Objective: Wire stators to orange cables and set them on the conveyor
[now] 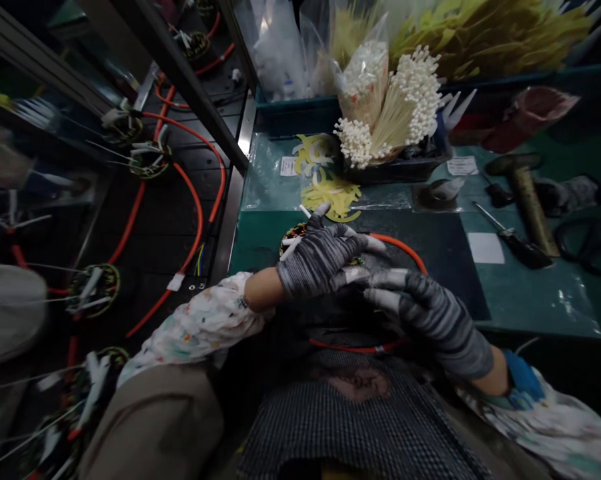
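Note:
My left hand (325,257), in a grey striped glove with pale fingertips, lies over a round wire-wound ring, probably a motor stator (293,240). Its fingers are stretched out and hide most of the ring; short white tubes poke out beside the thumb. My right hand (430,313), gloved the same way, reaches in from the right with its fingers extended, slightly bent. Its tips come close to the left fingertips, and whether they touch a thin wire there cannot be made out. An orange-red cable (403,248) curves out from behind the hands.
Yellow curved strips (330,193) lie beyond the hands. Behind stand a dark bin (395,173) of white-tipped sticks and bags of yellow pieces. At right are a hammer (533,207) and a screwdriver (515,243). Left, a conveyor (220,193) carries several similar rings; another person's leg (10,313) shows.

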### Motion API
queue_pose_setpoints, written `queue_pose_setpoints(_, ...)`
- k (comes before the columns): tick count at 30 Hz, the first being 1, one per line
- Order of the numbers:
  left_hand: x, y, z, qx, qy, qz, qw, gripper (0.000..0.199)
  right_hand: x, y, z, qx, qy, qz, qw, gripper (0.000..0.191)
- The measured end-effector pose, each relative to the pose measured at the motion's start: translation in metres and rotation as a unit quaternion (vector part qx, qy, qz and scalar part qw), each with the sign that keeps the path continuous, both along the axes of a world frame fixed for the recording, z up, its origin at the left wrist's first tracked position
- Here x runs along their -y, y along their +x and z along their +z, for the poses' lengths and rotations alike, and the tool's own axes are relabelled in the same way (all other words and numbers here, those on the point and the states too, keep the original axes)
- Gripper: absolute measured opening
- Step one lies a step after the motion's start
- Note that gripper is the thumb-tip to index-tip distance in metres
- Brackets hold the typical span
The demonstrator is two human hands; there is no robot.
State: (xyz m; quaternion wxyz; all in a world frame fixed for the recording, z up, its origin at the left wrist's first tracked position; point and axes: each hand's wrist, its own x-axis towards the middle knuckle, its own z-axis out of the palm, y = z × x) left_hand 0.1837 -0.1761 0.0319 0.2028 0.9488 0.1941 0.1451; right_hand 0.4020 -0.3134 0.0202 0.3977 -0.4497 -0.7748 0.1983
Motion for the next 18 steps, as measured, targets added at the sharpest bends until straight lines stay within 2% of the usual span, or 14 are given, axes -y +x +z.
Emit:
queue_pose_setpoints(3,0.01,-0.011,-0.008,0.076,0.053,0.048,0.995,0.043,-0.003,0.001,-0.005,-0.054,-0.012,-0.027,0.998,0.03)
queue_pose_setpoints(6,0.024,-0.019,-0.018,0.125,0.109,0.064,0.984,0.03,-0.003,-0.001,-0.012,-0.099,-0.01,-0.087,0.991,0.028)
queue_pose_setpoints(8,0.032,-0.018,-0.025,0.131,0.11,0.074,0.982,0.025,-0.005,-0.008,-0.014,-0.129,-0.011,-0.137,0.982,0.026)
queue_pose_setpoints(10,0.04,-0.014,-0.032,0.139,0.094,0.111,0.979,0.024,-0.011,-0.018,-0.014,-0.179,-0.016,-0.182,0.967,0.022)
queue_pose_setpoints(13,0.048,-0.012,-0.038,0.149,0.094,0.167,0.97,0.032,-0.027,-0.038,-0.011,-0.28,-0.027,-0.248,0.927,0.024)
queue_pose_setpoints(16,0.04,-0.024,-0.033,0.148,0.101,0.152,0.972,0.037,-0.048,-0.052,-0.007,-0.357,-0.078,-0.261,0.894,0.041)
queue_pose_setpoints(18,0.017,-0.038,-0.024,0.162,0.057,0.154,0.973,0.027,-0.061,-0.054,-0.007,-0.368,-0.127,-0.224,0.894,0.05)
